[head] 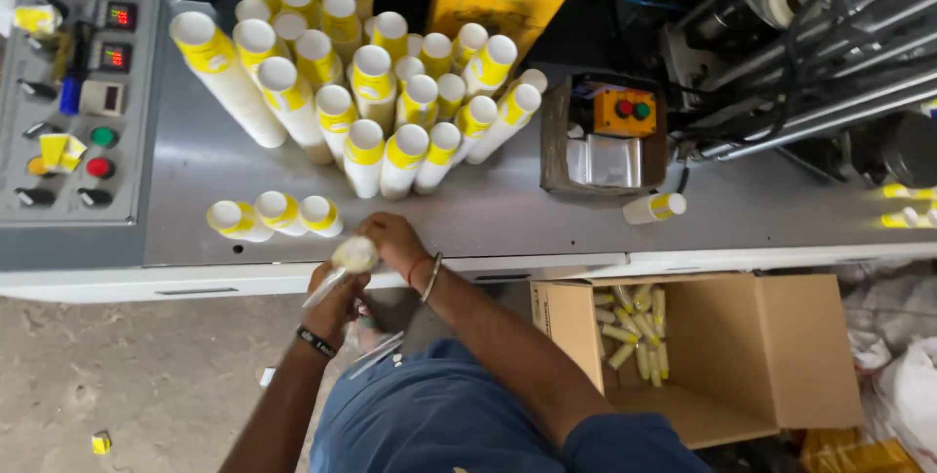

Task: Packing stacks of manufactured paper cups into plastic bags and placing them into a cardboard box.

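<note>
The top of the cup stack [353, 254] in the person's hands was blurred, so its rim and the number of cups in it could not be made out. The left hand [335, 299] was closed around its lower part, which looked sleeved in clear plastic, and the right hand [393, 238] was curled over its top, just at the near edge of the grey table [547, 219]. The fingers of both hands were largely hidden by the stack itself.

Three short stacks [275, 214] of white-and-yellow cups lay side by side just beyond the hands. Behind them stood a crowd of tall stacks [371, 92], roughly two dozen; those at the back overlapped too much for an exact count. One single cup [655, 207] lay on its side, well apart to the right. A cardboard box [791, 356] below the table held about a dozen loose yellowish tubes [634, 331], partly hidden by its flap. The control panel [83, 82] at the left was cut off by the frame.
</note>
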